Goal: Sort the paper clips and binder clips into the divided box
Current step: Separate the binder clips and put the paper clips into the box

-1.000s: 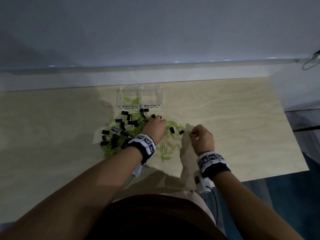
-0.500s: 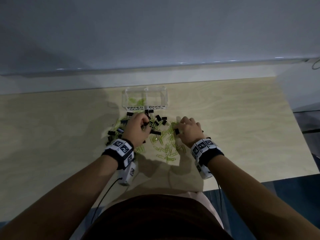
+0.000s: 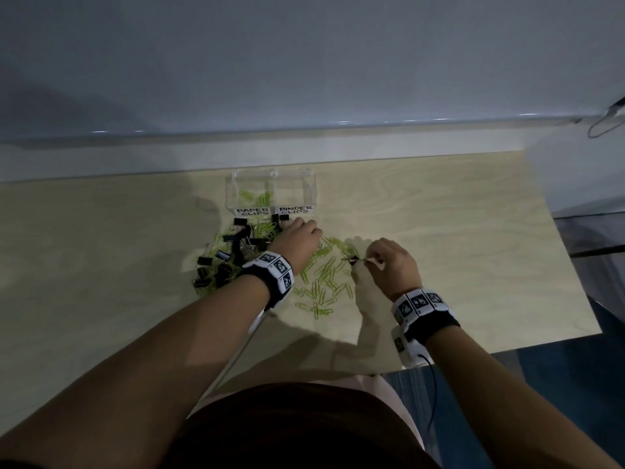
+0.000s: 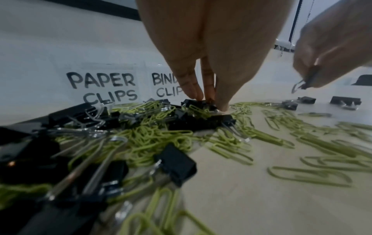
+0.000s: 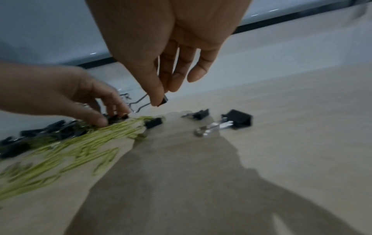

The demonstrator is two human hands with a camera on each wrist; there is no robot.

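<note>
Plain indoor workroom, lab or office sort; cannot tell which. Pale plywood bench point(image 3: 439, 231) against bare grey-white wall point(image 3: 304, 62), glossy ledge point(image 3: 372, 125) behind bench's far edge. Blue floor point(image 3: 558, 384) past right edge. Loose cable point(image 3: 605, 121) beyond far right corner. Clear divided box point(image 3: 270, 184) with hand-lettered labels point(image 3: 253, 211). Marker-printed wristbands point(image 3: 274, 270) with wired units point to recording setup.

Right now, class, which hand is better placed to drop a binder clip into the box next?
Likely the right hand: it pinches a binder clip clear of the table. The left hand, nearer the box, is on one down in the pile.
</note>
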